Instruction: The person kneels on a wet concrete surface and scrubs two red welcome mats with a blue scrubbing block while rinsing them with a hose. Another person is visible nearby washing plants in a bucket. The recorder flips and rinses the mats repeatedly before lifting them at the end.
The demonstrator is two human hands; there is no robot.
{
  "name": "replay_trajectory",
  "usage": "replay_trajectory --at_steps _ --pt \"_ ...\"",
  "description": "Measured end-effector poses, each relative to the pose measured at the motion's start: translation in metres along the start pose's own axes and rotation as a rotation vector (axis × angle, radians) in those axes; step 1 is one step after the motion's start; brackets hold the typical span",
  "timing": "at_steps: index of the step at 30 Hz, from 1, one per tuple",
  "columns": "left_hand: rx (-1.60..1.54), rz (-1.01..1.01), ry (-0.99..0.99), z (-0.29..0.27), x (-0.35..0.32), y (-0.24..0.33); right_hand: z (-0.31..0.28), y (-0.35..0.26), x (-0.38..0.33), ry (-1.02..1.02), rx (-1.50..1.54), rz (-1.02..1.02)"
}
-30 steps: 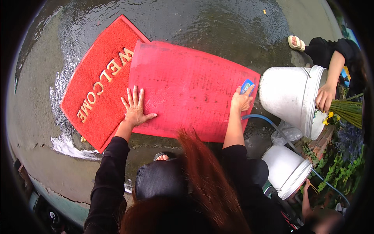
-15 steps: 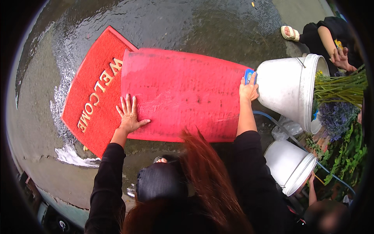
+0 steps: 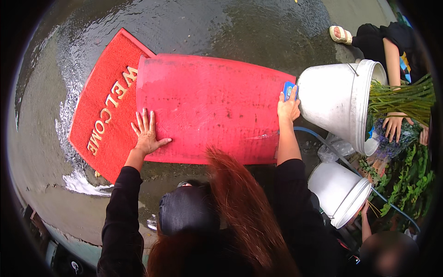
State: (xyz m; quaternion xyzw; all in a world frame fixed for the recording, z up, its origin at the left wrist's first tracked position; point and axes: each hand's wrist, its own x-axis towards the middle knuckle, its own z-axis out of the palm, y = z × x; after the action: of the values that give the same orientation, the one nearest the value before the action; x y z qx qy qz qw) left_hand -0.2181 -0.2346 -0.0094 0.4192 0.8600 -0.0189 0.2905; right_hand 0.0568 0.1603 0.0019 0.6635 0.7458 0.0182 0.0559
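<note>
A wet red mat [image 3: 207,101] lies with its smooth, dark-stained underside up, its left edge overlapping a second, fuzzy red mat [image 3: 101,87] with pale lettering. My left hand [image 3: 147,137] rests flat near the upturned mat's left edge, fingers spread. At the mat's right end, my right hand [image 3: 289,109] grips a small blue scrub brush [image 3: 290,90] and presses it to the surface. Whatever is under the brush is hidden.
A large white bucket [image 3: 327,92] lies tipped at the right, green stems [image 3: 401,98] at its mouth. Below it are a smaller white bucket [image 3: 332,187], a blue hose [image 3: 314,134] and a clear plastic bag [image 3: 330,150]. Other people's hands [image 3: 395,124] work there. Foam [image 3: 83,182] streaks the wet concrete.
The view has shifted slightly. My hands keep nearly the same places on the mat. At the right, another person's hand has lowered to the purple flowers.
</note>
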Motion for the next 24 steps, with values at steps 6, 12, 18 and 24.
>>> replay_trajectory --at_steps 6,12,18,24 --pt "-0.015 -0.029 -0.056 -0.008 -0.002 -0.001 0.024 0.023 -0.046 0.122 -0.035 -0.069" --pt "0.053 -0.011 -0.032 -0.001 0.001 -0.002 0.011 -0.015 0.016 0.100 -0.016 -0.003" --pt "-0.010 -0.003 -0.048 -0.001 -0.002 -0.004 0.018 0.002 -0.023 0.059 0.033 0.088" --pt "-0.020 -0.042 -0.069 -0.002 -0.003 0.001 0.002 -0.128 -0.064 0.108 0.214 -0.180"
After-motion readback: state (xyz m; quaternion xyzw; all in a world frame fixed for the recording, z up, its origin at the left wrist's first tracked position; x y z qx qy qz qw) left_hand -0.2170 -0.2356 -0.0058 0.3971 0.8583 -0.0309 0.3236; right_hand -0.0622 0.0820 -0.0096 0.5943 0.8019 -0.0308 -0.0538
